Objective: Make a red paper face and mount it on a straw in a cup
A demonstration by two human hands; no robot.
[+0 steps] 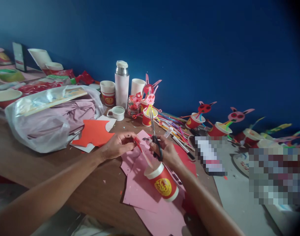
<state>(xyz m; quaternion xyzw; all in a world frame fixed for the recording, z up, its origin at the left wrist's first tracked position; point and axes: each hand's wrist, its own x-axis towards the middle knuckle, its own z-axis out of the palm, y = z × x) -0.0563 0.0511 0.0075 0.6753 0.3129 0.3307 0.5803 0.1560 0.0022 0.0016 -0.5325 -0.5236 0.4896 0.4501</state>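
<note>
My left hand (119, 145) is closed in a pinch on the red end of a thin strip (140, 146). The strip's paler part runs down to the mouth of a red paper cup (162, 183) with a white rim and a yellow round emblem. That cup lies tilted on pink paper sheets (140, 186). My right hand (166, 149) grips a pair of scissors (156, 147) by its black handles, with the blades pointing up and away from me. The scissors are apart from the strip. An orange paper piece (93, 132) lies beside my left hand.
Finished-looking paper cups with rabbit heads (150, 116) stand behind my hands, and more are along the right. A white flask (121, 85), stacked cups (107, 93), a mug (117, 113), a plastic bag (53, 121) and loose pens and sticks (176, 134) surround the work area.
</note>
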